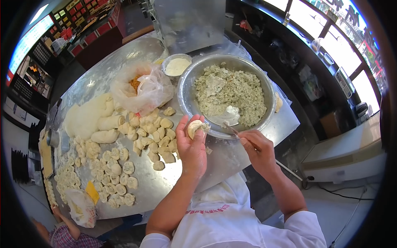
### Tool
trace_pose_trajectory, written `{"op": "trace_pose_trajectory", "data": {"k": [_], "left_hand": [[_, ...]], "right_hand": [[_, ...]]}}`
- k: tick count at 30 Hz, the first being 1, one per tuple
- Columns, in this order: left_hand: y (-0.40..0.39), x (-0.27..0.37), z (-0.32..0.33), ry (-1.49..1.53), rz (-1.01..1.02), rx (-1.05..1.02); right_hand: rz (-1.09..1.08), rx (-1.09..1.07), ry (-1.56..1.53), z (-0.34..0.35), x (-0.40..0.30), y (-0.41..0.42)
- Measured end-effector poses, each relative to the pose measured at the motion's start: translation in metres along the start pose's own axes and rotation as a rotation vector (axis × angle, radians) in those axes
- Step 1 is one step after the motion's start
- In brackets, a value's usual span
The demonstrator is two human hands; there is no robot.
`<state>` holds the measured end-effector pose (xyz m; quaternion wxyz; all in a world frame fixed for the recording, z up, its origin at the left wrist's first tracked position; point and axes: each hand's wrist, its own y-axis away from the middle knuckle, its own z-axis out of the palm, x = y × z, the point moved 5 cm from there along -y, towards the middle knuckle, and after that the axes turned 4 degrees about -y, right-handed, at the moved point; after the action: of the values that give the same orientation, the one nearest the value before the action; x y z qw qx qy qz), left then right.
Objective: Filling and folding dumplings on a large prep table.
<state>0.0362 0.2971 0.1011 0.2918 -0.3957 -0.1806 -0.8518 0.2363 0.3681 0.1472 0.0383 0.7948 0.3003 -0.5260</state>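
In my left hand rests a piece of dough, with greenish filling showing at its side and my thumb pressed on it. My right hand grips a thin spatula by its handle. Some filling clings to the spatula's tip, at the near rim of a large steel bowl. The bowl holds a chopped, pale green filling, scraped away on the near side. Left of my left hand lie many unfilled dough pieces. Rounded, filled dough balls sit farther left on the steel table.
A plastic bag with orange crumbly filling and a small bowl of flour stand behind the dough pieces. Large dough lies at left. Another person's arm reaches in at the lower left. A steel cabinet rises at the back.
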Motion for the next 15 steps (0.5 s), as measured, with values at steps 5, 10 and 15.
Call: {"op": "trace_pose_trajectory", "data": {"k": [5,10,15], "left_hand": [[-0.011,-0.013,0.006,0.091,-0.11,-0.02],[-0.013,-0.017,0.022,0.218,-0.143,-0.068],[-0.008,-0.013,0.027,0.141,-0.117,0.022]], "right_hand": [[-0.291,0.253,-0.138,-0.009,-0.012,0.012],[-0.378,0.096,-0.378,0.011,-0.008,0.024],[-0.376,0.125,-0.272,0.017,0.002,0.03]]}}
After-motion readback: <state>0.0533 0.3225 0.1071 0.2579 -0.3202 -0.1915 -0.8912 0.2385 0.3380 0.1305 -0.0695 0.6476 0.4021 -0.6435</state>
